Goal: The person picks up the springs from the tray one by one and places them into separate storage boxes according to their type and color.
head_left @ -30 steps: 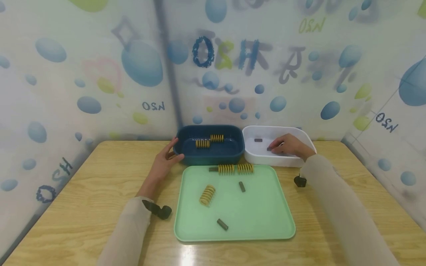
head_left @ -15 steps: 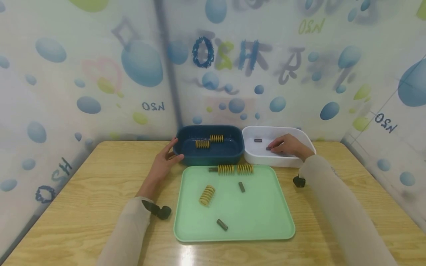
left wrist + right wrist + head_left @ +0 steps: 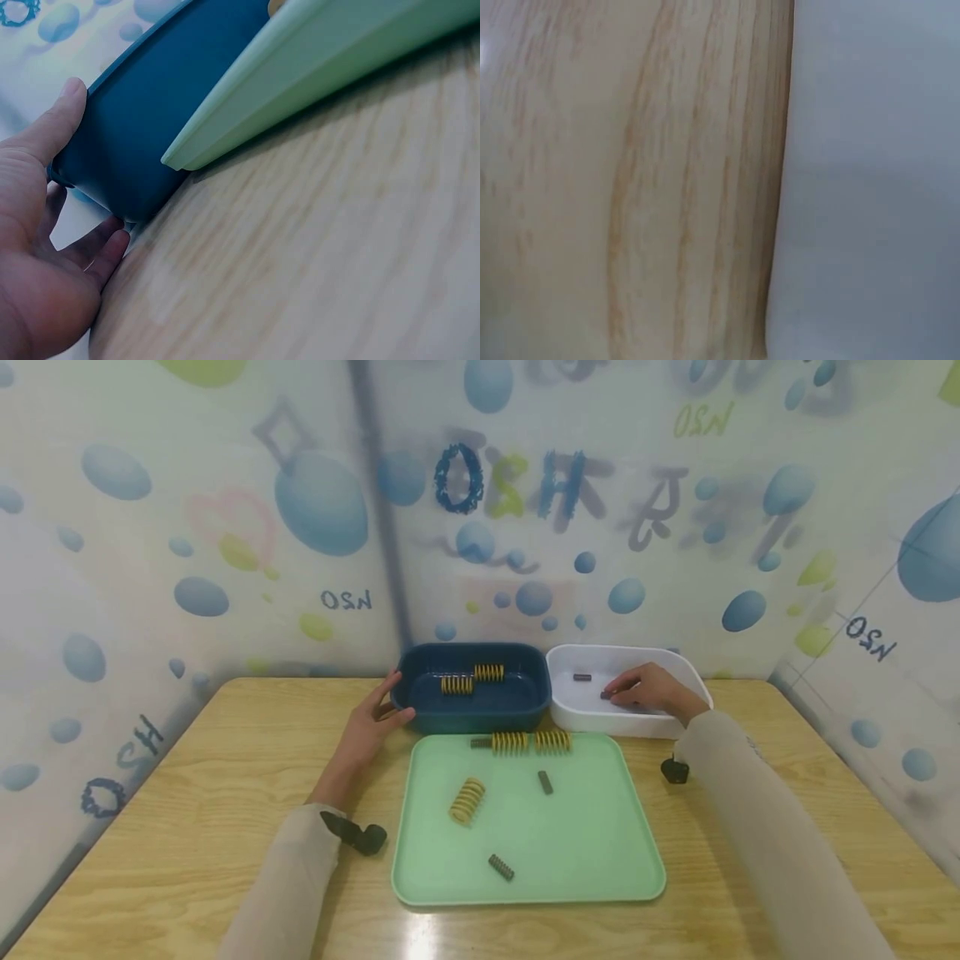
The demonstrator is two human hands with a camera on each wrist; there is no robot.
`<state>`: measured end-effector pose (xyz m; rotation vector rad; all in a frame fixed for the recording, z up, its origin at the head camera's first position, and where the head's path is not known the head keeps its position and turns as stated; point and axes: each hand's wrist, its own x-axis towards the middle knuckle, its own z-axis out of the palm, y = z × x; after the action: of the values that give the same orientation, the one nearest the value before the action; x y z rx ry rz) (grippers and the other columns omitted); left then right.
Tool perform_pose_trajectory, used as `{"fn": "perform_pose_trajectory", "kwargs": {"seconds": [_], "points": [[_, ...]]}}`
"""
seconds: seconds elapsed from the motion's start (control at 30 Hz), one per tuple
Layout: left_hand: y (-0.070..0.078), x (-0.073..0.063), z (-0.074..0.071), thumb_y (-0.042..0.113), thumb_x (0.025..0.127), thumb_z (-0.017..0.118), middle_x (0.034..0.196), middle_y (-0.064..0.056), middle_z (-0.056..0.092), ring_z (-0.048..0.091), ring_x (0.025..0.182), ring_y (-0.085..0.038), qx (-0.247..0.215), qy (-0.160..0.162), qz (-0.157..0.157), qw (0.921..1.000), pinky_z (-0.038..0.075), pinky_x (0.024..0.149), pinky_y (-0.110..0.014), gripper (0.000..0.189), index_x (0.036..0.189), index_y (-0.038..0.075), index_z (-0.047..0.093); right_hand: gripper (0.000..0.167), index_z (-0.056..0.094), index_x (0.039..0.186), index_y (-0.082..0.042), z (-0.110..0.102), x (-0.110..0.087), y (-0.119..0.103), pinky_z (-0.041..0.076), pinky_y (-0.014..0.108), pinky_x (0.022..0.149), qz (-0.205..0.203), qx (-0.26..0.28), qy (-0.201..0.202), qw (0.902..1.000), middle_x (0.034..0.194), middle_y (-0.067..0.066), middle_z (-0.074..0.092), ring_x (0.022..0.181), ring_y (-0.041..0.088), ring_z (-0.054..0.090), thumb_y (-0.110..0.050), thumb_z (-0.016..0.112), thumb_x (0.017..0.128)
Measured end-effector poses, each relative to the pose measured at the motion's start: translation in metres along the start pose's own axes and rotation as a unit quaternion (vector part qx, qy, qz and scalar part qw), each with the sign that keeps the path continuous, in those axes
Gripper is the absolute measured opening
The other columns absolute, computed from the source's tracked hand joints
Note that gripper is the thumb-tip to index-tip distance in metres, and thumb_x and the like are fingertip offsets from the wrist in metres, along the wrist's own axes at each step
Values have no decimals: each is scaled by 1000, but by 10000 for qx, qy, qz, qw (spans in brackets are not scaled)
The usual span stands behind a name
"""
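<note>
My right hand point(image 3: 647, 687) reaches into the white bin point(image 3: 600, 722), thumb and fingertips pinching a small dark coil spring point(image 3: 605, 695) low inside. Behind it in the bin lies another small dark spring point(image 3: 582, 677). My left hand point(image 3: 367, 727) rests against the left end of the dark blue bin point(image 3: 472, 724), thumb and fingers spread. In the left wrist view the thumb point(image 3: 69, 112) touches the blue wall near its rim, and the other fingers sit lower at the end. Two yellow springs point(image 3: 457, 685) lie in the blue bin. The right wrist view shows no hand.
A green tray point(image 3: 585, 860) lies before the bins. On it are yellow springs point(image 3: 467, 801) and small dark springs point(image 3: 501, 867), some lined up along its back edge. The wooden table point(image 3: 187, 827) meets a patterned wall point(image 3: 300, 610) behind the bins.
</note>
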<state>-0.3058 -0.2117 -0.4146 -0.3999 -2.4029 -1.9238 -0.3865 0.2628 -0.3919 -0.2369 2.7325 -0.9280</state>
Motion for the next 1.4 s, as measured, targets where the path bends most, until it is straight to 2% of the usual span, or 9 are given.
{"fn": "perform_pose_trajectory", "kwargs": {"seconds": [0.17,0.3,0.57,0.77,1.03,1.4], "points": [[17,-6,3,11,93,64,159,-5,14,34,132,-44,11,-58,-33,10000,29,108,-50,67,150,8,29,27,70,114,-7,0,0,1,44,32,79,51,103,-26,9999,112,10,68,93,25,53,-14,69,88],[22,-8,4,11,93,63,159,-8,14,34,132,-44,118,-24,-61,9999,30,108,-49,66,150,7,29,29,69,116,-7,0,-1,0,44,32,78,68,125,8,9999,115,11,67,93,25,53,-14,70,88],[22,-8,4,12,94,63,159,-7,14,34,132,-43,83,-15,-92,9999,30,108,-49,66,150,7,29,31,68,118,-7,-3,-3,-2,44,35,83,86,58,86,9999,117,14,65,95,27,53,-14,70,88],[22,-8,3,11,93,63,159,-6,14,34,131,-44,43,4,-103,9999,30,108,-49,66,150,7,30,30,68,117,-6,-5,-2,-2,45,34,81,70,118,146,9998,115,14,65,94,28,53,-13,70,87],[21,-6,3,11,93,64,158,-5,15,35,131,-43,-2,5,-99,10000,31,107,-49,66,150,8,30,30,66,120,-7,-14,-9,-13,49,38,84,25,22,223,9997,117,14,61,97,29,54,-15,66,91],[23,-8,3,11,93,63,159,-7,14,33,132,-43,-114,-12,-124,9999,30,107,-49,66,150,7,29,39,62,125,-7,-23,-28,-16,51,36,83,-242,220,652,9973,123,14,59,98,29,56,-31,62,94]]}}
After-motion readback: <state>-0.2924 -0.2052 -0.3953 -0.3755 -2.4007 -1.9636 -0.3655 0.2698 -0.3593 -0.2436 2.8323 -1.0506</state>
